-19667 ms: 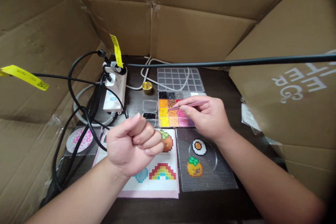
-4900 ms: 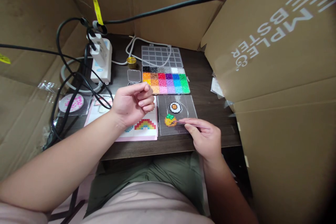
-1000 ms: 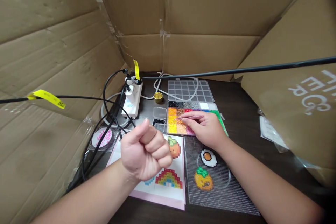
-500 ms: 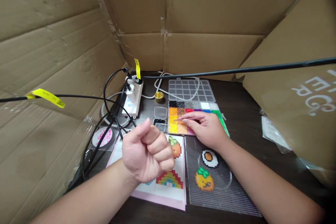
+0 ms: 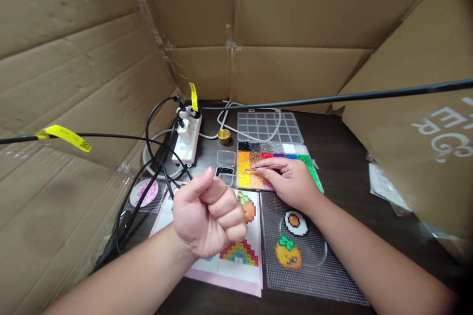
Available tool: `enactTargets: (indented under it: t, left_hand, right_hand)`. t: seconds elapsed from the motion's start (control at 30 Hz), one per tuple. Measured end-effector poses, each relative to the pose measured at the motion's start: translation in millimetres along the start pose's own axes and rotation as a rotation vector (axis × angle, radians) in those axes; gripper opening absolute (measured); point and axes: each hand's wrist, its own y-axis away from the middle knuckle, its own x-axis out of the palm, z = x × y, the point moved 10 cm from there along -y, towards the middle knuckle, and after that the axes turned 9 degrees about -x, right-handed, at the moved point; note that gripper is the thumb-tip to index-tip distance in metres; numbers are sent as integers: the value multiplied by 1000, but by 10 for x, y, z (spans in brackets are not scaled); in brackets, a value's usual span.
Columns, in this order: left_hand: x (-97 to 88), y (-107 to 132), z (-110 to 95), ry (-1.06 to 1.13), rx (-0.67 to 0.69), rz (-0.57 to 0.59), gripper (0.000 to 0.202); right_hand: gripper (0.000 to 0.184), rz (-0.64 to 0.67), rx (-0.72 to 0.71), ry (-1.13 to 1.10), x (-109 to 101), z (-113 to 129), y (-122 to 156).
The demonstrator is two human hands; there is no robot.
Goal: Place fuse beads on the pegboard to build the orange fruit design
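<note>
My right hand point(image 5: 291, 182) pinches pink tweezers point(image 5: 264, 167), whose tips reach into the yellow-orange cells of the colourful bead tray point(image 5: 273, 150). My left hand point(image 5: 207, 219) is curled into a loose fist, raised above the pattern sheet point(image 5: 236, 256) with its rainbow and orange pictures; nothing shows inside it. On the clear pegboard point(image 5: 310, 266) in front of my right wrist lie a bead fried egg point(image 5: 294, 222) and a bead orange with a green leaf point(image 5: 288, 255).
The tray's clear lid point(image 5: 269, 128) lies behind it, with a gold cap point(image 5: 223, 136) and small clear boxes point(image 5: 225, 158) to the left. A white power strip point(image 5: 186, 140) with black cables, a round pink bead piece point(image 5: 143, 193), cardboard walls all round, a black cable point(image 5: 332, 98) overhead.
Almost nothing in the last second: the view shifts slightly and both hands keep their poses. About five seconds ago the tweezers were at the bead orange on the pegboard; now they are at the tray.
</note>
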Motion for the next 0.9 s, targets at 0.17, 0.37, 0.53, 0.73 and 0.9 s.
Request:
enactTargets:
  t: [0.17, 0.37, 0.53, 0.73, 0.9]
  left_hand:
    - [-3, -5, 9, -1, -5, 1, 54]
    - [3, 1, 11, 1, -7, 3, 54]
    - [-17, 1, 10, -24, -9, -33, 56]
    - [-48, -6, 7, -84, -6, -68, 58]
    - [-61, -15, -7, -76, -18, -67, 57]
  right_hand:
    - [13, -5, 9, -22, -5, -1, 2]
    - [12, -52, 36, -49, -49, -13, 8]
    - [11, -110, -6, -55, -130, 89, 15]
    - [9, -263, -65, -37, -415, 322, 132]
    - [8, -380, -137, -146, -771, 565, 404]
